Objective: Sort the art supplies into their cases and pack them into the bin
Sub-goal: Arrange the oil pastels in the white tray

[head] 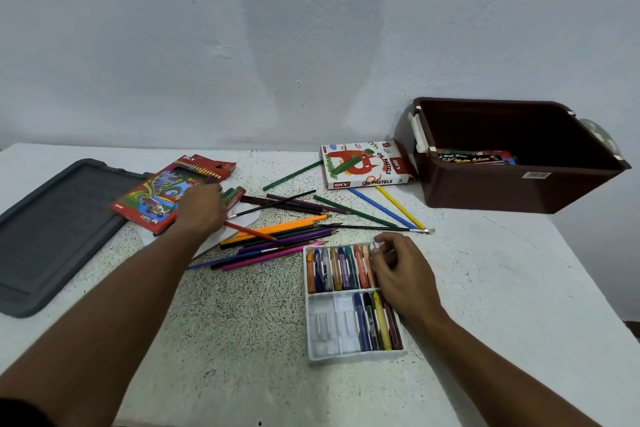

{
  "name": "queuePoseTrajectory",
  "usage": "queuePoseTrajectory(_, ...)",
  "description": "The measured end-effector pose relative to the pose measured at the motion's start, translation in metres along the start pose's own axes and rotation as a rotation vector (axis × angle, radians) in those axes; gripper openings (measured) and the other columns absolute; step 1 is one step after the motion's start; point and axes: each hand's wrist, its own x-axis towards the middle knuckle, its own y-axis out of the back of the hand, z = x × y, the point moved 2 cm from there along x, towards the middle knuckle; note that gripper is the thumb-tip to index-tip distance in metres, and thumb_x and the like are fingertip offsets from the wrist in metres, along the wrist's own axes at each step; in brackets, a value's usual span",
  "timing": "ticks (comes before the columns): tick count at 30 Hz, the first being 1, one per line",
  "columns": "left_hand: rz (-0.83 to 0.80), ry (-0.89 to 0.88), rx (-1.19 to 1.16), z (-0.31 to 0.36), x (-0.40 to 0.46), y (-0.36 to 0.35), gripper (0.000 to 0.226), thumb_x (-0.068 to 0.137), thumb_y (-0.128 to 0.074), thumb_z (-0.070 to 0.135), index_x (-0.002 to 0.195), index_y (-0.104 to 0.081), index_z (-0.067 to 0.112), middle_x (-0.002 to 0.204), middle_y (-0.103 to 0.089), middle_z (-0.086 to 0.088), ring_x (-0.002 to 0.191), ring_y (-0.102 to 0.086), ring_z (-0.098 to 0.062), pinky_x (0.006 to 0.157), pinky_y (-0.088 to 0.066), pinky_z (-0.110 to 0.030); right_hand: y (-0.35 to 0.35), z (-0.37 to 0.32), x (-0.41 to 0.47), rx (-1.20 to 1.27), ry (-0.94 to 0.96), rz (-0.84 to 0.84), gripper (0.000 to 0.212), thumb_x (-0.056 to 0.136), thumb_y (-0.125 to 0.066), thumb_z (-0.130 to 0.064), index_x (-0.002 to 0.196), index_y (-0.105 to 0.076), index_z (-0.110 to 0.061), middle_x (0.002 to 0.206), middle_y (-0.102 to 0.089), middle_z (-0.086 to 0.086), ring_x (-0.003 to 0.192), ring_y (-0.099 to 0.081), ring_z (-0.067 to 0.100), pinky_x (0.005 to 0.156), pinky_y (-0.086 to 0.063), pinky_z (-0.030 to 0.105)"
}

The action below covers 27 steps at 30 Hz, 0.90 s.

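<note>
A white plastic pastel tray [325, 340] lies in front of me, its top row full of oil pastels and its bottom row partly filled. My right hand [403, 274] rests on the tray's right side, fingers curled at a pale pastel in the upper right slot. My left hand [201, 208] reaches to the red coloured-pencil box [162, 194] and green sticks [233, 192] beside it; what it holds is hidden. Loose coloured pencils [277, 239] and paintbrushes lie between the hands. The oil pastels box [363, 165] lies by the brown bin [519, 184].
A dark grey bin lid [52, 236] lies at the left, partly under the pencil box. The bin holds a water colour set [474, 157]. A white palette [247, 211] lies under the pencils. The wall runs along the table's far edge.
</note>
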Motion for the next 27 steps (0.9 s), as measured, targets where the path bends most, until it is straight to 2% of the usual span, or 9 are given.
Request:
queuePoseTrajectory(6, -0.026, 0.048, 0.048, 0.005, 0.004, -0.008, 0.022, 0.084, -0.063, 0.01, 0.106, -0.064, 0.006, 0.096, -0.065, -0.016, 0.09, -0.058, -0.032, 0.072, -0.048, -0.039, 0.004, -0.003, 0.0, -0.042, 0.042, 0.01, 0.015, 0.093, -0.056, -0.04, 0.107, -0.055, -0.036, 0.09, -0.057, -0.015, 0.083, -0.055, 0.004, 0.073, -0.051, 0.035)
queuePoseTrajectory(10, 0.019, 0.063, -0.003, 0.006, 0.006, -0.007, 0.03, 0.083, -0.065, 0.006, 0.112, -0.064, 0.003, 0.11, -0.059, -0.02, 0.099, -0.056, -0.034, 0.077, -0.047, -0.042, 0.004, -0.004, 0.0, -0.043, 0.046, -0.004, 0.015, 0.093, -0.055, -0.039, 0.108, -0.055, -0.035, 0.091, -0.058, -0.014, 0.083, -0.056, 0.005, 0.074, -0.051, 0.035)
queuePoseTrajectory(14, 0.066, -0.011, -0.098, 0.008, 0.002, -0.005, 0.026, 0.086, -0.062, 0.003, 0.112, -0.067, 0.001, 0.105, -0.058, -0.019, 0.092, -0.055, -0.033, 0.077, -0.047, -0.04, 0.006, -0.006, -0.001, -0.031, 0.042, -0.009, 0.016, 0.093, -0.055, -0.039, 0.109, -0.054, -0.035, 0.093, -0.058, -0.015, 0.084, -0.056, 0.005, 0.075, -0.052, 0.036)
queuePoseTrajectory(17, 0.159, -0.238, -0.2, 0.025, -0.014, 0.003, 0.024, 0.091, -0.059, 0.004, 0.112, -0.069, 0.006, 0.104, -0.059, -0.016, 0.098, -0.051, -0.032, 0.082, -0.043, -0.039, 0.005, -0.004, -0.001, 0.035, 0.012, -0.008, 0.012, 0.094, -0.053, -0.038, 0.106, -0.053, -0.038, 0.094, -0.06, -0.016, 0.085, -0.058, 0.004, 0.076, -0.053, 0.036)
queuePoseTrajectory(19, 0.155, -0.448, -0.285, 0.05, -0.038, 0.012, 0.023, 0.091, -0.058, 0.004, 0.108, -0.072, 0.01, 0.103, -0.06, -0.012, 0.099, -0.051, -0.028, 0.081, -0.042, -0.037, 0.006, -0.002, -0.002, 0.157, -0.027, 0.017, 0.01, 0.096, -0.051, -0.034, 0.104, -0.056, -0.037, 0.094, -0.063, -0.014, 0.085, -0.061, 0.005, 0.075, -0.054, 0.038)
queuePoseTrajectory(21, 0.1, -0.684, -0.311, 0.079, -0.067, 0.017, 0.021, 0.091, -0.055, 0.011, 0.102, -0.073, 0.011, 0.101, -0.059, -0.012, 0.094, -0.054, -0.024, 0.076, -0.047, -0.033, 0.009, -0.002, -0.003, 0.264, -0.067, 0.055, 0.013, 0.098, -0.049, -0.027, 0.1, -0.059, -0.034, 0.091, -0.065, -0.012, 0.081, -0.062, 0.006, 0.071, -0.055, 0.037)
queuePoseTrajectory(24, -0.095, -0.952, -0.289, 0.114, -0.11, 0.013, 0.036, 0.089, -0.047, 0.029, 0.1, -0.072, 0.006, 0.103, -0.061, -0.016, 0.09, -0.059, -0.022, 0.076, -0.052, -0.023, 0.014, -0.004, -0.005, 0.338, -0.097, 0.092, 0.017, 0.098, -0.048, -0.019, 0.096, -0.061, -0.031, 0.089, -0.066, -0.011, 0.078, -0.062, 0.004, 0.066, -0.051, 0.029)
queuePoseTrajectory(25, -0.129, -1.01, -0.257, 0.122, -0.121, 0.012, 0.032, 0.088, -0.051, 0.027, 0.102, -0.073, 0.008, 0.106, -0.061, -0.017, 0.093, -0.059, -0.022, 0.078, -0.051, -0.021, 0.015, -0.005, -0.006, 0.345, -0.097, 0.098, 0.017, 0.098, -0.049, -0.018, 0.096, -0.061, -0.03, 0.089, -0.066, -0.011, 0.078, -0.062, 0.003, 0.065, -0.049, 0.027)
queuePoseTrajectory(27, -0.108, -1.162, -0.206, 0.133, -0.138, 0.009, 0.024, 0.081, -0.065, 0.01, 0.104, -0.073, 0.012, 0.109, -0.063, -0.017, 0.099, -0.059, -0.026, 0.078, -0.05, -0.024, 0.015, -0.005, -0.007, 0.345, -0.095, 0.104, 0.016, 0.097, -0.049, -0.017, 0.096, -0.061, -0.029, 0.089, -0.066, -0.011, 0.078, -0.061, 0.003, 0.065, -0.048, 0.026)
